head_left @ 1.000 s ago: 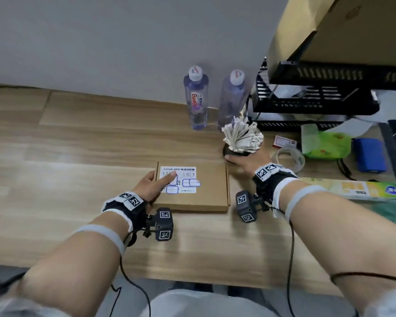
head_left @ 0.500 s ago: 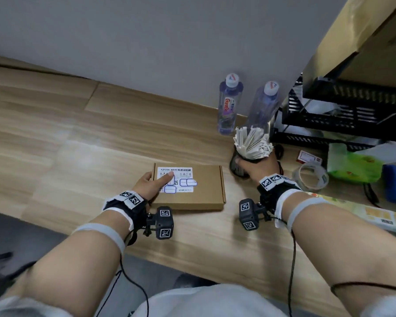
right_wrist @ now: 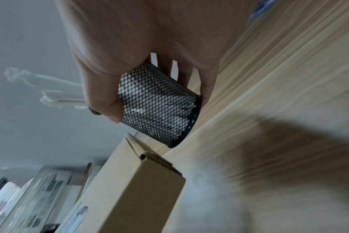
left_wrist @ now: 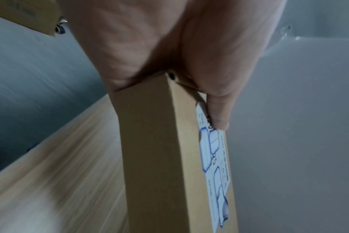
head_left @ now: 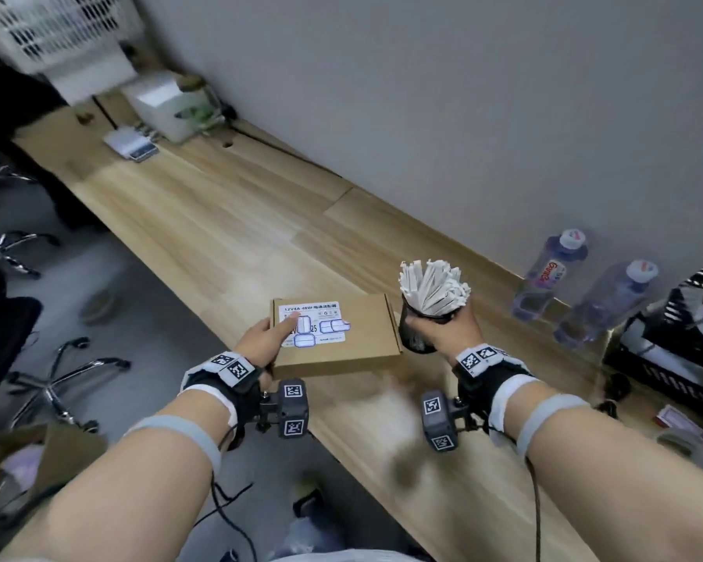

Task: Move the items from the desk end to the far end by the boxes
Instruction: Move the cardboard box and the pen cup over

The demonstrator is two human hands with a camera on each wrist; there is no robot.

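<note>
Left hand (head_left: pixel 265 338) grip clamps box (head_left: pixel 337 338) edge, right hand (head_left: pixel 443 334) grip wraps cup (head_left: pixel 417 338); both lifted off bench (head_left: pixel 240 221) for carrying.

Black wrist straps (head_left: pixel 236 383), checkered tags

Right hand (right_wrist: pixel 130 52) grips black mesh cup (right_wrist: pixel 157 107) above wooden desk (right_wrist: pixel 279 78); cardboard box (right_wrist: pixel 130 181) just beside.

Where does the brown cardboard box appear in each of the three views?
Head: the box is at centre, gripped at its left end by the left hand.
Left wrist: its narrow edge runs down the centre, below the palm.
Right wrist: one corner shows at lower left, below the mesh cup.
Shared landmark: the wooden desk.
</note>
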